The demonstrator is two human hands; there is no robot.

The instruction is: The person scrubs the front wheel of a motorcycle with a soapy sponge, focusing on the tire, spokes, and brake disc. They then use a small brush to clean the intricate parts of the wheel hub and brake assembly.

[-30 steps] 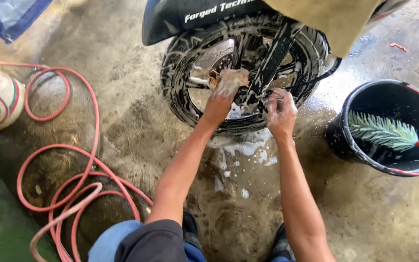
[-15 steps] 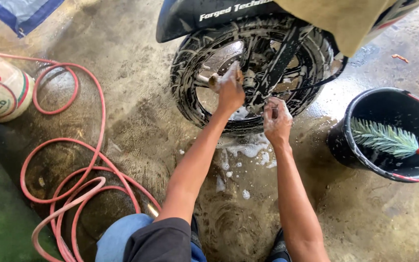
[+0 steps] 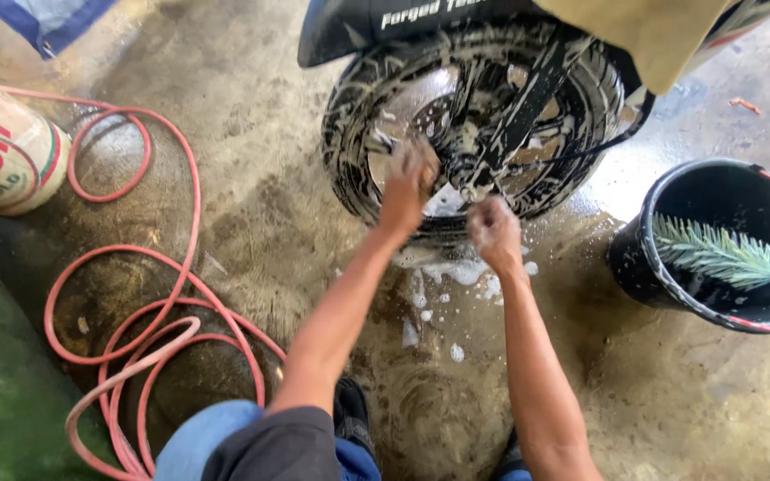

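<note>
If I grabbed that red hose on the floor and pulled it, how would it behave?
The red hose would probably be floppy, since it lies in loose loops. It may feel slippery, as the concrete floor around it looks wet. Pulling one end would likely drag the coils and tangle them.

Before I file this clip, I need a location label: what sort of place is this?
Probably a motorcycle wash bay or a home yard. A soapy motorcycle wheel stands on a wet concrete floor, with a coiled red hose and a black bucket holding a brush.
</note>
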